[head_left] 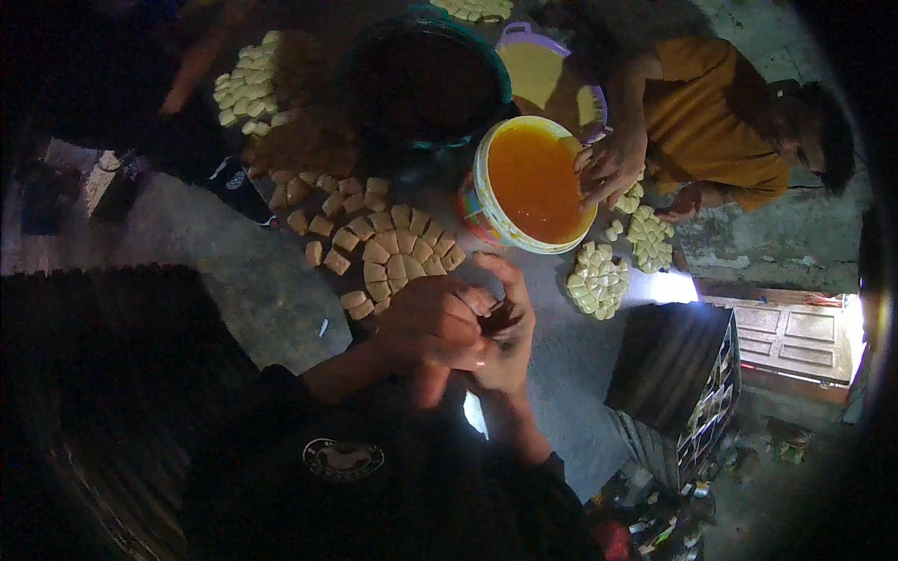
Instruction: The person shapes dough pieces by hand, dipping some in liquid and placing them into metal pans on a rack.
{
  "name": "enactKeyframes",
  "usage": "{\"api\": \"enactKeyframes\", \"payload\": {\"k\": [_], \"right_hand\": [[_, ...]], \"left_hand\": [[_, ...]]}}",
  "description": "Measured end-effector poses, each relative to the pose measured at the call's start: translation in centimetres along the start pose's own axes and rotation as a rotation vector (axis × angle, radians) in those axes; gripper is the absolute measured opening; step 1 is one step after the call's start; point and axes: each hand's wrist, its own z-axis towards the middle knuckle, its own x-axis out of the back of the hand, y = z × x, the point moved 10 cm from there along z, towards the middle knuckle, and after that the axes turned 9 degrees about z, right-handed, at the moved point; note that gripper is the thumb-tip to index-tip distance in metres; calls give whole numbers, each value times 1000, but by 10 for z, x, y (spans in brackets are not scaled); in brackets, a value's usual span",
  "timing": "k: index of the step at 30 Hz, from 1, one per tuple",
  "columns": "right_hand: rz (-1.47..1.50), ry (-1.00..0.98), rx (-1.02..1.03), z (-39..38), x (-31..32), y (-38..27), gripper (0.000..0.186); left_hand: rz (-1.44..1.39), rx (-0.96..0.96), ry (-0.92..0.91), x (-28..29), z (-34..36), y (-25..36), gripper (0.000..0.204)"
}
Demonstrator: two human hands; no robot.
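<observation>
My left hand (426, 323) and my right hand (513, 332) meet in front of my chest, fingers pressed together and curled around each other. Whatever they hold between them, if anything, is hidden; a dark patch shows at the right palm. Just beyond my left hand lies a round cluster of tan dough pieces (398, 248), with looser pieces at its left side. Past my right hand stands a white-rimmed bucket (483, 178) of orange liquid (533, 178). A co-worker's hand (613, 168) reaches over the bucket's right rim.
Behind the bucket sit a teal tub (505, 79) with dark contents and a purple-rimmed basin (519, 33) holding something yellow. Pale dough clusters (599, 280) lie at the right, more (251, 79) at the far left. A co-worker in an orange shirt (711, 122) leans in; a dark rack (673, 374) stands right.
</observation>
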Motion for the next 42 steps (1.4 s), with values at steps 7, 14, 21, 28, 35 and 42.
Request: {"api": "enactKeyframes", "payload": {"k": [7,14,21,28,35,42], "right_hand": [[-31,102,-113,25,-10,15,68],[-1325,-204,157,75,11,-49,47],[-1478,-418,-200,115,74,-7,53],[-1194,-56,-462,120,98,-28,57],[-599,76,-162,89,113,-41,42],[117,54,-165,-21,56,-71,33]], "left_hand": [[-728,584,546,-4,-52,-71,44],[-217,1044,290,-7,-74,-99,55],[-113,1127,82,4,-89,-96,36],[1,1202,107,13,-108,-93,36],[-194,1255,132,-19,-103,-70,33],[-107,1212,-133,-74,-69,-24,29]]}}
